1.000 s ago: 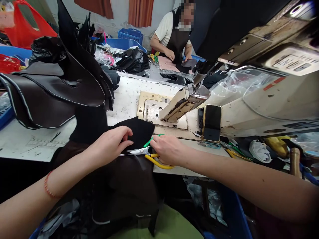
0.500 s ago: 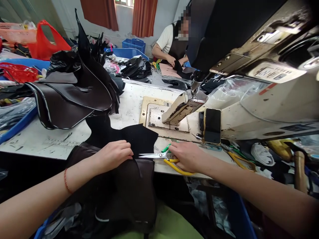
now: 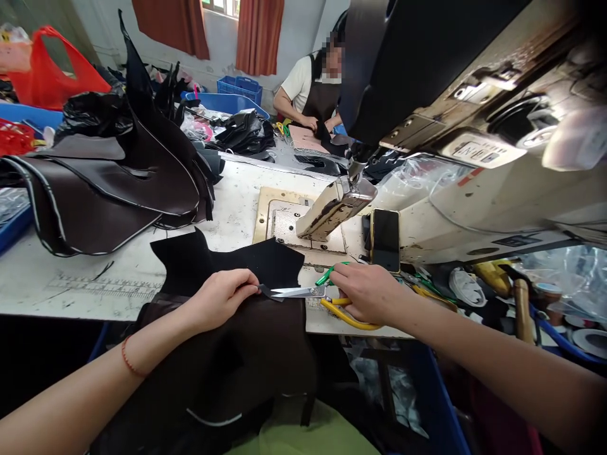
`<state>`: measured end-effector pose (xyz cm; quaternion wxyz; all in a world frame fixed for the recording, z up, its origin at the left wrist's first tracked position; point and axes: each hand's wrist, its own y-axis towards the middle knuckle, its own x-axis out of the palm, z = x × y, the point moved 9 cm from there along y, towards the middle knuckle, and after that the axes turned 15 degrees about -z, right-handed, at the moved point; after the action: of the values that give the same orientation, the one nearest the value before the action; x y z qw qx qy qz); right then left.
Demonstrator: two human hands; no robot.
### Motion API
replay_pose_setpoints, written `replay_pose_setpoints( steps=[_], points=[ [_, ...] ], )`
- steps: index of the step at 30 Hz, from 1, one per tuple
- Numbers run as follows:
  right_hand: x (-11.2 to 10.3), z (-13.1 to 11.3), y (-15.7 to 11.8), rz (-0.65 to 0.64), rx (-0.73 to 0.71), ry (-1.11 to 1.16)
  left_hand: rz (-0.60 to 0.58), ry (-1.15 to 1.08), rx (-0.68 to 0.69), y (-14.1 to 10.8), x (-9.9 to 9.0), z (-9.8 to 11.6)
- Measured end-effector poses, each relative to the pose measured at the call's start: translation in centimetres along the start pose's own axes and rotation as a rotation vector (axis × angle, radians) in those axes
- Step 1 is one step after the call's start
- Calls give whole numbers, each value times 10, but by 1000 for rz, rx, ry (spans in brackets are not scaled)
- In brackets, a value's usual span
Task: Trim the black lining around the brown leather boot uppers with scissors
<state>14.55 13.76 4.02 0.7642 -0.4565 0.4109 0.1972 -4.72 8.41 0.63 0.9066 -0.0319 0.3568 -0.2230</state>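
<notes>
My left hand [image 3: 227, 298] is closed in a pinch on a narrow dark strip [image 3: 272, 293] at the edge of the leather piece. This dark brown leather piece [image 3: 265, 354], with a black part [image 3: 241, 262] at its far end, hangs over the table edge toward my lap. In my right hand [image 3: 367, 292] are scissors [image 3: 294, 292] with yellow handles. Their blades point left, with the tips at the strip. A green handle-like part [image 3: 327, 275] shows by my right fingers; I cannot tell whether it belongs to the scissors.
A sewing machine post [image 3: 327, 212] rises beyond my hands, its dark head overhanging at right. A phone [image 3: 386, 240] leans near it. Stacked brown leather pieces [image 3: 118, 202] with white edges lie left. Across the table a person [image 3: 313, 95] handles black material. Tools and a wooden handle [image 3: 523, 309] are at right.
My left hand has shifted slightly right and now pinches the dark strip. The scissors have moved a little right, their tips now at the strip. The view has turned somewhat rightward.
</notes>
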Motion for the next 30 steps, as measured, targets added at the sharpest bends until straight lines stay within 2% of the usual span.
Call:
replay_pose_setpoints(
  steps=[5, 11, 17, 25, 30],
  points=[
    [-3, -6, -10, 111, -78, -42, -54, -89, -3, -1, 2, -2],
    [-4, 0, -13, 155, -17, -98, -86, -176, -5, -4, 3, -2],
    [-2, -1, -3, 114, -29, -61, -100, -227, 25, -3, 5, 0],
    [-1, -3, 21, 34, -227, -37, -91, -228, 32, -4, 6, -2],
    [3, -4, 26, 36, -258, 7, -87, -239, 41, -3, 6, -4]
  ],
)
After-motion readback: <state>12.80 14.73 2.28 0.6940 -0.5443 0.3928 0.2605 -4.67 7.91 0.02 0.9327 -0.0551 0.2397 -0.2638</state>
